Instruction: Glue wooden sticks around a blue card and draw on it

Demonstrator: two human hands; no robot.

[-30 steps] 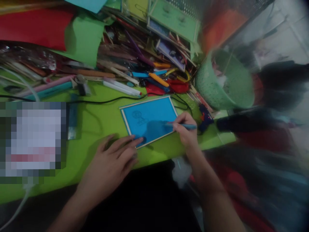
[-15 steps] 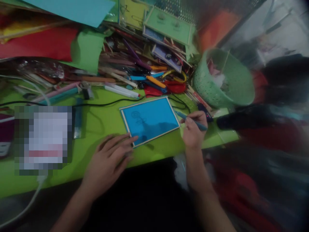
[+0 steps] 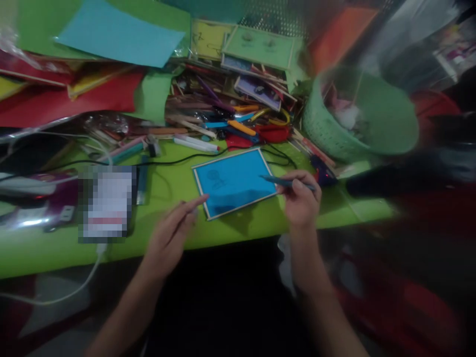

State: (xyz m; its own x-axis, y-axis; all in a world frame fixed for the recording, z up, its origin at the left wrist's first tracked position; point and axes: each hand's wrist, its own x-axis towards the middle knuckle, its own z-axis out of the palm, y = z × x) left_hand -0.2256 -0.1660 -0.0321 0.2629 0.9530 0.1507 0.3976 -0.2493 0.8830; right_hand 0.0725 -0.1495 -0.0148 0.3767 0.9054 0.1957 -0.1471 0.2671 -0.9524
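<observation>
A blue sheet [image 3: 238, 171] with thin pale strips along its edges lies tilted on the green table. A small dark round drawing with marks below it shows on the sheet's left side. My right hand [image 3: 302, 201] pinches a dark blue pen [image 3: 273, 180] at the sheet's right edge, and the pen's tip is over the blue surface. Whether the tip touches it I cannot tell. Beside the lower left corner is my left hand [image 3: 169, 235], empty, its index finger stretched to the strip and its other fingers partly bent.
Behind the sheet, a black cable [image 3: 174, 159] crosses the green table [image 3: 178, 186]. Scissors [image 3: 241, 127], white markers [image 3: 196, 144] and many sticks are heaped farther back. A green basket [image 3: 316, 121] stands right; a blurred-out phone-like device [image 3: 107, 203] with a white cable lies left.
The pen has swung left over the blue sheet from beyond its right edge. My left hand's fingers have drawn together, leaving the index finger at the strip. The camera view has shifted.
</observation>
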